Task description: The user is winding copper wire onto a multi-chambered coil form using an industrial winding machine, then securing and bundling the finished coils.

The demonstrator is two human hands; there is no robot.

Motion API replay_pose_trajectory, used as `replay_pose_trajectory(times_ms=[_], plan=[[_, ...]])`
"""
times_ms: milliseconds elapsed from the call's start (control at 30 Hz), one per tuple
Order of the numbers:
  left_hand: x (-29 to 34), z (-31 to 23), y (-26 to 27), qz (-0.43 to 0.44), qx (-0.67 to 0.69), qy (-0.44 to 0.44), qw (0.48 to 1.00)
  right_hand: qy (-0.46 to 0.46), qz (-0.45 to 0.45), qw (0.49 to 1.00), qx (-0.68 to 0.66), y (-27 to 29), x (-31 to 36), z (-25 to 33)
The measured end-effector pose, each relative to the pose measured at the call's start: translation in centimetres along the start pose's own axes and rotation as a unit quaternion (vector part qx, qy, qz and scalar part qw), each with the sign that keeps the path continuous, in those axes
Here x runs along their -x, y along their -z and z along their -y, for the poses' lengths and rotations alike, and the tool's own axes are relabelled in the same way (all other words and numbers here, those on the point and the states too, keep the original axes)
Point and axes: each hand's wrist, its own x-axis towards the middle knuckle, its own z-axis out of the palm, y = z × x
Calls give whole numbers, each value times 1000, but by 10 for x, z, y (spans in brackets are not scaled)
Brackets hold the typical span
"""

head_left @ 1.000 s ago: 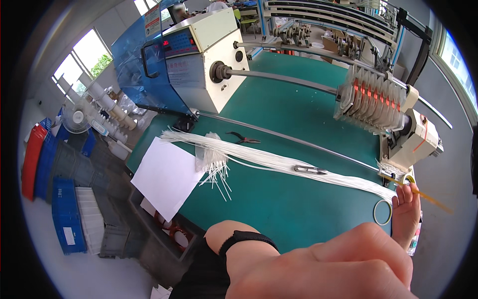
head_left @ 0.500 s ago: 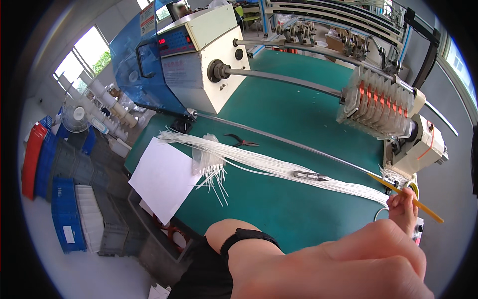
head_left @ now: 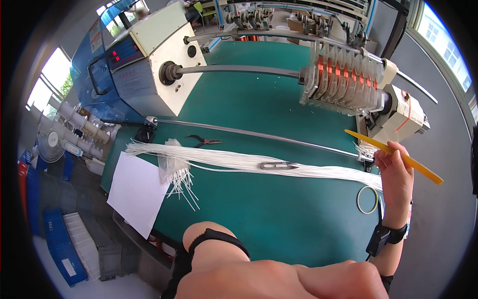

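From my end, I see the right hand [head_left: 397,170] wrapped around a flat yellow strip [head_left: 371,141] near its middle, just past the right end of the bundle of thin white tubes [head_left: 224,158]; no left hand can be made out. To manage the strip well, I'd grip it firmly without bending it and mind both overhanging ends, especially the tapered one, which reaches toward the copper-wound coil former [head_left: 343,82] beyond the bundle's right end. A steel rod [head_left: 259,135] runs behind the bundle. A pale yellow ring [head_left: 358,200] lies before its right end, near the edge of the green tabletop [head_left: 279,209]. My widest room is before the bundle's middle.
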Motion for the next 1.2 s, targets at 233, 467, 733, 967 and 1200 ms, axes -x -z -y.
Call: replay_pose_trajectory(times_ms=[233, 467, 733, 967, 1200], plan=[[-13, 51, 45, -262, -182, -64, 946, 19, 50, 996, 67, -1, -28, -10], [-1, 93, 177, -277, -736, 7, 617, 37, 19, 993, 107, -40, -67, -23], [-31, 95, 214, -135, -827, -54, 544, 40, 5, 994, 106, -36, -79, -28], [-16, 86, 210, -101, -873, -117, 463, 85, 11, 985, 149, -43, -71, -45], [8, 107, 195, -78, -870, -116, 472, 109, 29, 984, 140, -32, -57, -47]])
